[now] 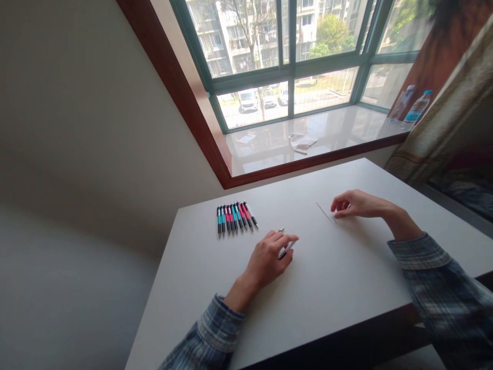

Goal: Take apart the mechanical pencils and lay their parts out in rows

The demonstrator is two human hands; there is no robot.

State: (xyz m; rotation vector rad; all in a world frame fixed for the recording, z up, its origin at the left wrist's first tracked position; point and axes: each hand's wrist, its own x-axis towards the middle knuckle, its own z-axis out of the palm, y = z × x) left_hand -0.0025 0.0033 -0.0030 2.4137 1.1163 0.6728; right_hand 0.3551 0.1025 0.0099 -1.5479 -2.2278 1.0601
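Note:
My left hand [269,259] rests on the white table [346,288] with its fingers curled around a pen [285,250], whose dark tip sticks out past the fingers. My right hand [356,204] lies farther right, fingers bent down onto the tabletop, its fingertips beside a thin pen refill [325,213] that lies loose on the table. Whether the fingers touch the refill I cannot tell. A row of several pens [235,218] with teal and pink grips lies side by side at the table's far left, ahead of my left hand.
Behind the table runs a glossy window sill [346,128] with a crumpled white cloth [302,142] and two water bottles [410,105] at its right end. A curtain [450,113] hangs at the right. A bare wall stands to the left.

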